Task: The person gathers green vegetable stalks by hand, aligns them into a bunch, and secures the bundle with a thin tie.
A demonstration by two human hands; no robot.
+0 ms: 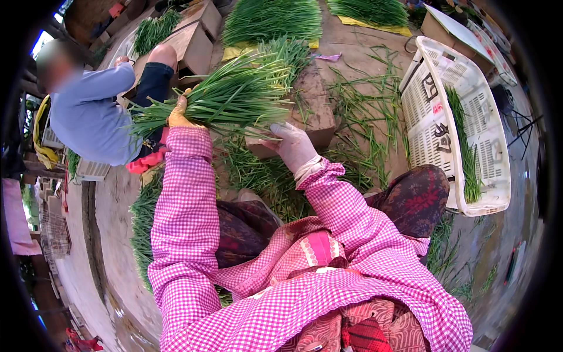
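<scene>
My left hand (pixel 182 114), in a yellowish glove, is closed around a large bunch of green chives (pixel 237 97) and holds it up in front of me. The long leaves spread out on both sides of that grip. At the lower right of the bunch is my right hand (pixel 288 144) in a pale, thin glove. Its fingers are pinched together at thin, pale chive stems hanging from the bunch. Below the bunch stands a low, worn wooden block (pixel 319 111), with more cut chives (pixel 284 56) lying at its far end.
To the right, a white slatted plastic crate (pixel 431 117) stands tilted, with chives inside. Loose leaves (pixel 366 111) litter the floor. Large chive piles (pixel 272 23) lie on yellow sheets farther off. A person in a light-blue top (pixel 97 111) sits at left, near cardboard boxes (pixel 187 47).
</scene>
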